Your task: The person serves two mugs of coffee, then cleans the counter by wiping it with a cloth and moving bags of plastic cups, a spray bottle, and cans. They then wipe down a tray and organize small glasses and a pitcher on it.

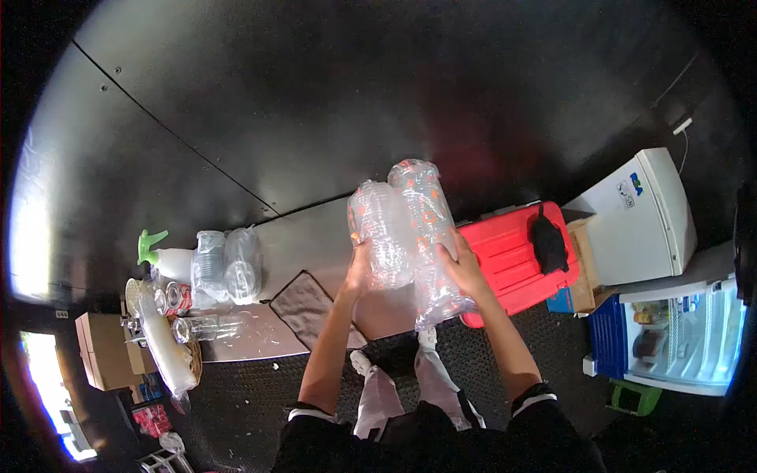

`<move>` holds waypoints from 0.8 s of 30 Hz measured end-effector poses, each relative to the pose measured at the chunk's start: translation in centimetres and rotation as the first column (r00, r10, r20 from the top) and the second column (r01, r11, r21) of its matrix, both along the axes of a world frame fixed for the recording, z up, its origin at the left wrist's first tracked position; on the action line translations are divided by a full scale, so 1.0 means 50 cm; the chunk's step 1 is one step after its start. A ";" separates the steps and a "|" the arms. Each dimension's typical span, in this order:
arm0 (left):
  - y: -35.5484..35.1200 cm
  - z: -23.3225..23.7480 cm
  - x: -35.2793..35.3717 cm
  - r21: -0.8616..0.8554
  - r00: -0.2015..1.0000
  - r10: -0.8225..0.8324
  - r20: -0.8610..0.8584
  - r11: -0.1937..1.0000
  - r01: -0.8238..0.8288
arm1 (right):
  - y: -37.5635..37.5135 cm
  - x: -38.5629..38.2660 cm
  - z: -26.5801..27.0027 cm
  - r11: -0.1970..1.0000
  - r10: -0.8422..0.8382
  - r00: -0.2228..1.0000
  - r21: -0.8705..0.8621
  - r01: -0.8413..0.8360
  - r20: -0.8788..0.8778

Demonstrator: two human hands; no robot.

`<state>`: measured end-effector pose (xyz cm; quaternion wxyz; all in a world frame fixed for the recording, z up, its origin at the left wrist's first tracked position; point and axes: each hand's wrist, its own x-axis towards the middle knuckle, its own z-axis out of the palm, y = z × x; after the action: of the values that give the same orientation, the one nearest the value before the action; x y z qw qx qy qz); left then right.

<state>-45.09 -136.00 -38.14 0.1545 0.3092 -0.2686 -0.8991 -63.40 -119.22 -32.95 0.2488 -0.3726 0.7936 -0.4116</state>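
Observation:
Two long clear plastic sleeves of stacked transparent cups with orange marks are side by side over the right end of the metal counter [303,229]. My left hand [360,264] grips the lower left side of the shorter left sleeve [380,229]. Around the right edge of the longer right sleeve [426,213] curve the fingers of my right hand [464,266], its thumb on the plastic. A grey cloth [303,309] lies on the counter to the left of my left forearm.
Left on the counter are a green-topped spray bottle [172,260], bagged cups and lids [241,266] and a clear cup stack [209,327]. To the right stand a red lidded bin [505,264] with a black cloth [548,243], a white mini fridge [639,221] and an open lit cooler [682,339].

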 end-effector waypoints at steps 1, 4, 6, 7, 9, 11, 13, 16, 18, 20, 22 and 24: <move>0.000 -0.035 0.001 -0.263 0.992 0.066 0.105 0.964 -0.036 | -0.001 -0.002 0.004 1.000 0.007 1.000 -0.003 -0.007 -0.002; 0.014 -0.013 -0.018 -0.740 0.944 0.294 0.149 0.667 -0.091 | 0.005 -0.005 0.008 0.999 0.038 0.999 0.033 -0.037 -0.024; 0.023 0.018 -0.022 -0.906 0.905 0.418 0.076 0.409 -0.112 | 0.004 -0.004 0.007 0.998 0.049 0.999 0.042 -0.049 0.002; 0.028 0.034 -0.018 -0.917 0.898 0.435 0.070 0.382 -0.113 | 0.003 -0.003 0.005 0.998 0.057 0.998 0.039 -0.057 0.002; 0.039 0.056 -0.002 -0.929 0.885 0.462 0.065 0.351 -0.115 | 0.003 -0.002 -0.001 0.997 0.076 0.997 -0.008 -0.076 0.016; 0.056 0.082 0.015 -0.976 0.965 0.256 0.056 0.219 -0.001 | 0.002 0.001 -0.007 0.995 0.086 0.996 -0.049 -0.087 -0.021; 0.089 0.127 0.026 -0.992 0.947 0.299 0.117 0.081 0.097 | 0.001 -0.003 -0.003 0.991 0.090 0.994 -0.090 -0.095 -0.059; 0.107 0.135 0.021 -0.966 0.906 0.342 0.248 0.020 0.257 | 0.006 -0.007 0.007 0.977 0.165 0.983 -0.126 -0.174 -0.077; 0.099 0.122 0.011 -0.948 0.888 0.333 0.316 0.085 0.306 | 0.002 -0.012 -0.005 0.965 0.218 0.969 -0.123 -0.232 -0.120; 0.070 0.103 -0.005 -0.964 0.904 0.339 0.260 0.044 0.261 | -0.004 -0.016 -0.019 0.969 0.212 0.971 -0.108 -0.224 -0.109; 0.046 0.090 -0.019 -0.970 0.911 0.336 0.239 0.035 0.242 | -0.003 -0.019 -0.023 0.971 0.211 0.973 -0.093 -0.220 -0.096; 0.043 0.094 -0.020 -0.974 0.914 0.342 0.220 0.022 0.226 | -0.007 -0.020 -0.023 0.973 0.198 0.975 -0.100 -0.209 -0.105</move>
<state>-46.09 -133.86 -33.44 0.3050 0.2982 -0.8301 -0.3592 -64.39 -119.58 -34.12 0.2311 -0.4842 0.7381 -0.4092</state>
